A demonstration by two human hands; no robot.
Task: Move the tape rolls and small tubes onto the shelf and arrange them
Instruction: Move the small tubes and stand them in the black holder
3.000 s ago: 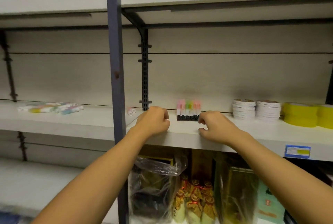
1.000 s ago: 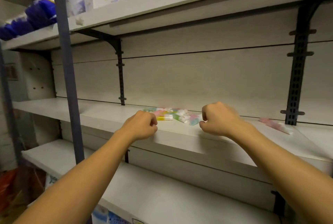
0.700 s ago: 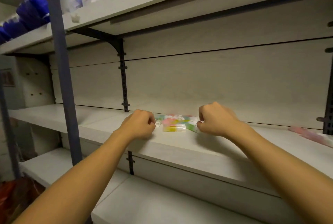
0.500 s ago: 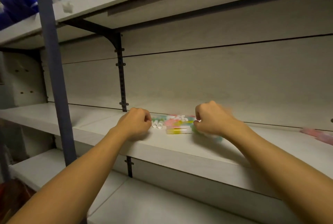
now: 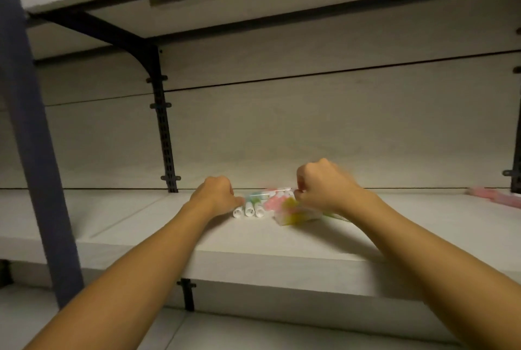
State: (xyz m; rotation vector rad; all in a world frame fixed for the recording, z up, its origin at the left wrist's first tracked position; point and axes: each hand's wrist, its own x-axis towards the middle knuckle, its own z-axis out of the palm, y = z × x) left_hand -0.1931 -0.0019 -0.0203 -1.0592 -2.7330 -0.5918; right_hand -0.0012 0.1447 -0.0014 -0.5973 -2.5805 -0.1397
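Two hands work at a cluster of small tubes point(image 5: 277, 207) lying on the white shelf point(image 5: 253, 239), near its middle and toward the back panel. Left hand point(image 5: 215, 194): fingers curled under, knuckles up, touching the leftmost of three white-capped tubes point(image 5: 249, 210) that lie side by side with caps facing forward. Right hand point(image 5: 327, 187): fingers curled, thumb and fingertips at the top of the blurred pink-and-yellow tubes; whether it actually pinches one cannot be determined. More pink tubes point(image 5: 497, 198) lie well apart at the far right.
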